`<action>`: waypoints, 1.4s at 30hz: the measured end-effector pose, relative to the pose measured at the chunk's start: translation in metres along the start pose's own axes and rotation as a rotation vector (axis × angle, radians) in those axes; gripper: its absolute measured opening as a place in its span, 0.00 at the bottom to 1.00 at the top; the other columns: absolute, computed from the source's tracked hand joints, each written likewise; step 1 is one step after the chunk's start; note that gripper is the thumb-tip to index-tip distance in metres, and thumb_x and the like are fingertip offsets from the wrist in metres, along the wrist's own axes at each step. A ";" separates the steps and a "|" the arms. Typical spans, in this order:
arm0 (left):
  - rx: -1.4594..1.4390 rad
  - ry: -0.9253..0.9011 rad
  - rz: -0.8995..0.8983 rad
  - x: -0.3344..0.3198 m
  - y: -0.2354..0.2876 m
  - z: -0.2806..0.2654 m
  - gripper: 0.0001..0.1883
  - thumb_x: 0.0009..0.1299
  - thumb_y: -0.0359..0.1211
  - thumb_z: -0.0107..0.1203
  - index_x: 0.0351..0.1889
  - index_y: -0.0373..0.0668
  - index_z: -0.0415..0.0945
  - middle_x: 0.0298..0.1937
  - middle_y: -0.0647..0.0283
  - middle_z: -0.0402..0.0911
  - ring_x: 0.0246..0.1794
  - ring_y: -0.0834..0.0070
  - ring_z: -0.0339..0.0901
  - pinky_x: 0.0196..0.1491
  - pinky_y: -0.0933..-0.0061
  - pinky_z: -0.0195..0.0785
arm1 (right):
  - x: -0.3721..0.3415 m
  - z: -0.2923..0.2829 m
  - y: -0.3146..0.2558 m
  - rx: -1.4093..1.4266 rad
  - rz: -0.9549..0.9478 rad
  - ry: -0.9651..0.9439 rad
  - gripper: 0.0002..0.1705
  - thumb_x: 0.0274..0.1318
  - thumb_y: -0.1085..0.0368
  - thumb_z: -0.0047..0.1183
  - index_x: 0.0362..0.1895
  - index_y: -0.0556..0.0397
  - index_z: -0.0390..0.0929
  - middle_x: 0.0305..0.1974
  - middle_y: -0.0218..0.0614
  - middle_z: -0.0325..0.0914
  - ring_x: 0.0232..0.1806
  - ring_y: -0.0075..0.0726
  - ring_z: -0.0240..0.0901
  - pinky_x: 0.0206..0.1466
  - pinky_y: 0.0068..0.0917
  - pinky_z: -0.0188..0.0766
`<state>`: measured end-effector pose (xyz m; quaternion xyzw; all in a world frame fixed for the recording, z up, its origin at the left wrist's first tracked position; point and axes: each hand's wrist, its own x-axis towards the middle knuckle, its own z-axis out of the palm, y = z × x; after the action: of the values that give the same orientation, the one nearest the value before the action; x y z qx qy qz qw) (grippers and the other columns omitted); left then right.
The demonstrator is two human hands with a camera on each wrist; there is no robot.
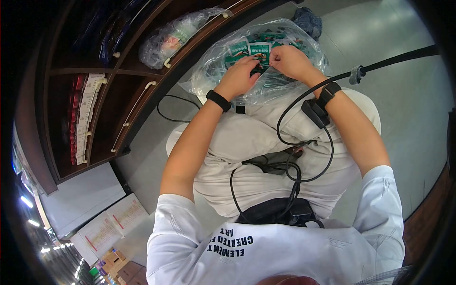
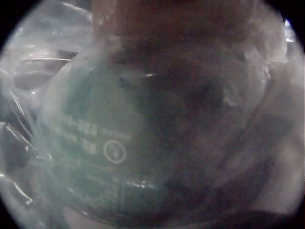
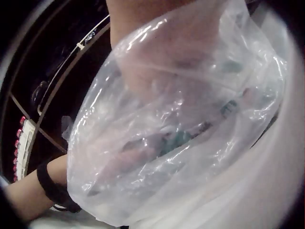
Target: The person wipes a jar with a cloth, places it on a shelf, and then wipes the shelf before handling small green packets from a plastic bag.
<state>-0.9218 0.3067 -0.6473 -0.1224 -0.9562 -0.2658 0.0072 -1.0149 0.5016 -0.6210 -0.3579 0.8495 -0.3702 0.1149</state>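
Note:
A clear plastic bag full of green printed packets lies before the crossed legs. Both hands are inside its opening. My left hand lies over the packets at the near left, fingers stretched out and touching them, thumb apart. At the right edge of an upright green packet, my right hand has its fingers curled and pinches that edge. In the left wrist view, hazy plastic covers a green packet with white print. Plastic film veils the hands in the right wrist view.
A dark wooden shelf stands close on the left, with red-and-white boxes and a plastic-wrapped bundle. A black cable runs to the right wrist. A dark crumpled cloth lies behind the bag.

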 end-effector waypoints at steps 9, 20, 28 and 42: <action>-0.024 0.016 0.012 -0.001 0.002 -0.004 0.21 0.63 0.36 0.56 0.53 0.35 0.73 0.59 0.47 0.71 0.61 0.52 0.66 0.62 0.60 0.61 | 0.000 0.005 0.004 -0.120 -0.034 0.059 0.11 0.54 0.60 0.55 0.29 0.56 0.76 0.26 0.45 0.75 0.31 0.55 0.72 0.34 0.41 0.67; -0.033 -0.003 -0.016 -0.001 -0.002 -0.002 0.23 0.63 0.37 0.55 0.54 0.35 0.73 0.61 0.47 0.70 0.62 0.53 0.66 0.62 0.60 0.62 | -0.001 0.002 0.004 0.020 0.019 0.018 0.08 0.50 0.66 0.57 0.29 0.58 0.76 0.24 0.41 0.77 0.24 0.38 0.73 0.30 0.32 0.67; -0.018 0.017 0.025 -0.001 -0.006 0.001 0.22 0.63 0.38 0.56 0.53 0.37 0.73 0.59 0.47 0.71 0.61 0.53 0.67 0.61 0.59 0.62 | 0.008 -0.029 -0.012 0.072 -0.014 0.223 0.15 0.56 0.57 0.58 0.26 0.57 0.77 0.18 0.31 0.72 0.20 0.24 0.64 0.26 0.25 0.63; 0.088 0.006 0.096 -0.001 0.005 0.000 0.22 0.60 0.33 0.60 0.55 0.44 0.74 0.61 0.57 0.72 0.63 0.59 0.66 0.63 0.58 0.59 | 0.016 -0.083 0.025 0.275 -0.044 0.618 0.13 0.60 0.66 0.54 0.48 0.55 0.77 0.41 0.32 0.79 0.41 0.24 0.75 0.48 0.22 0.73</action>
<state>-0.9199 0.3112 -0.6450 -0.1667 -0.9600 -0.2232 0.0279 -1.0774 0.5481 -0.5795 -0.2280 0.7785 -0.5745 -0.1090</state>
